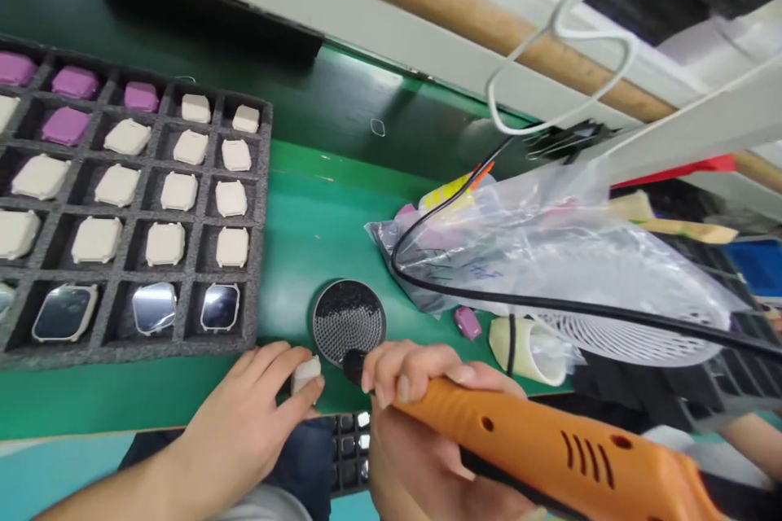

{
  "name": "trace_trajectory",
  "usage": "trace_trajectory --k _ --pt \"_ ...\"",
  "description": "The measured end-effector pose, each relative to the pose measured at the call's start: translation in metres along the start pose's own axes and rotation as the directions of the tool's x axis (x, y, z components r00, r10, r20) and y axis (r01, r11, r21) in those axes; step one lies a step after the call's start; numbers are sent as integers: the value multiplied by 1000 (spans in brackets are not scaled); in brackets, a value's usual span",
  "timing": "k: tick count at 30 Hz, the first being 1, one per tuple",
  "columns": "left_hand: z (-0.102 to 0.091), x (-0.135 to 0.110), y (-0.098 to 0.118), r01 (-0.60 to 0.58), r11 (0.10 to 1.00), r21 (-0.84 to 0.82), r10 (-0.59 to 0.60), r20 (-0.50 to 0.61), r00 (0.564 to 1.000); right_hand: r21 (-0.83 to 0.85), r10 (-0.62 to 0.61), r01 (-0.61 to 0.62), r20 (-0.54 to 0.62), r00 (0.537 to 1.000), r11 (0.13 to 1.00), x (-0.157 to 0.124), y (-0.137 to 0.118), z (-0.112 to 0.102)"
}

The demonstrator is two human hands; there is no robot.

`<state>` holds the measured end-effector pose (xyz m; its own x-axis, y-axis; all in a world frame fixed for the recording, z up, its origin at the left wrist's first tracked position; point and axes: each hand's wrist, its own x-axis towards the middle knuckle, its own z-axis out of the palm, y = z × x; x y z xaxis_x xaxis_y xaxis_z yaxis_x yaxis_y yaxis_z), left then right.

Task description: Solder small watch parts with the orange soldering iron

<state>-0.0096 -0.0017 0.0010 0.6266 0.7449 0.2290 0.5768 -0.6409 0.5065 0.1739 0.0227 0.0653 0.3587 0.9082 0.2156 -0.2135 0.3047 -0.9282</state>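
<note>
My left hand (250,411) pinches a small beige watch case (304,375) at the green bench's near edge. My right hand (421,391) is wrapped round an orange electric screwdriver (550,452), whose black tip (353,365) points at the case. Just behind them sits a round black dish (349,320) full of tiny screws.
A black foam tray (260,203) at the left holds several beige and purple cases and three with shiny screens. A clear plastic bag (550,252), a black cable (550,305), a roll of tape (529,350) and a loose purple case (467,322) lie to the right.
</note>
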Motion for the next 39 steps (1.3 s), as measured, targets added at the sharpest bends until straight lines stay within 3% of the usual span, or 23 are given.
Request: trace_trajectory --k 20,23,27,30,35,39 --pt "-4 7 1 2 1000 1 -2 -39 999 -106 -109 102 -61 992 989 1 10 3" --pt "-3 6 1 21 1000 -9 -22 -39 999 -128 -76 76 2 997 989 1 5 -4" --pt "0 4 2 26 999 -24 -27 -42 999 -116 -123 135 109 986 984 -3 -5 -14" --pt "2 3 2 21 1000 -13 -21 -34 999 -122 -84 94 82 993 988 -7 -6 -14" --pt "2 2 1 16 1000 0 -16 -34 999 -55 -129 140 168 977 989 -10 9 -14" --pt "1 5 -1 22 1000 3 -21 -53 998 -60 -97 104 109 989 993 -13 13 -17"
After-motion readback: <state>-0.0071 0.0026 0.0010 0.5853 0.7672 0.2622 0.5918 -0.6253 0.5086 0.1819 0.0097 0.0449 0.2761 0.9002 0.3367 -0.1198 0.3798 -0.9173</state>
